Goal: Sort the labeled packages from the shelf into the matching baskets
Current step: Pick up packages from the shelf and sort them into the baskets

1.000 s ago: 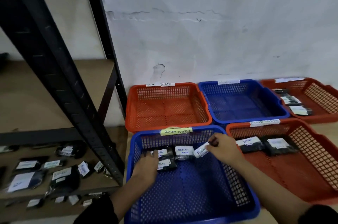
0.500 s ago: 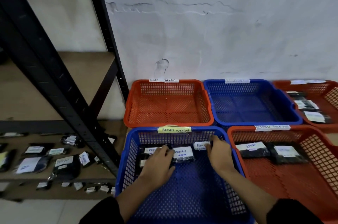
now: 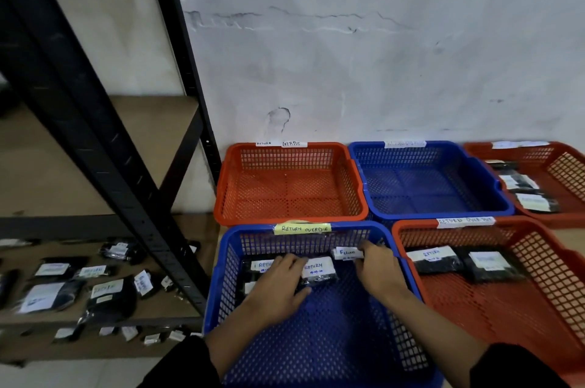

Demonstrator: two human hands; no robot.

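- Head view shows both hands low inside the near blue basket (image 3: 319, 346), the one with the yellow "RETURN OVERDUE" tag (image 3: 302, 228) on its far rim.
- Left hand (image 3: 278, 281) lies flat on the black packages at the left of the basket. Its fingers are straight and spread, so it presses and does not grip.
- Right hand (image 3: 378, 267) is at the far right of the basket. Its fingertips touch a small white-labeled package (image 3: 347, 253) that says "Return". I cannot tell if it pinches the package or only pushes it.
- One second ago the right hand held that package up, a bit nearer the middle. Now the package sits low by the far wall, beside the middle package (image 3: 317, 271). So I think this one is almost put away.
- Left hand has slid from the far left corner toward the middle, and now covers more of the packs.
- Next door, the near orange basket (image 3: 474, 308) holds two black packages, same as before.
- Far orange basket (image 3: 289, 185) and far blue basket (image 3: 430, 182) hold nothing. Another orange basket (image 3: 566, 166) at the far right holds a few packs.
- Off to the left, the shelf (image 3: 158, 308) still has many labeled packages (image 3: 104, 292) lying on it. So lots of sorting is left, I think.
- Compared with before, the camera has turned left a little, so more of the shelf shows.
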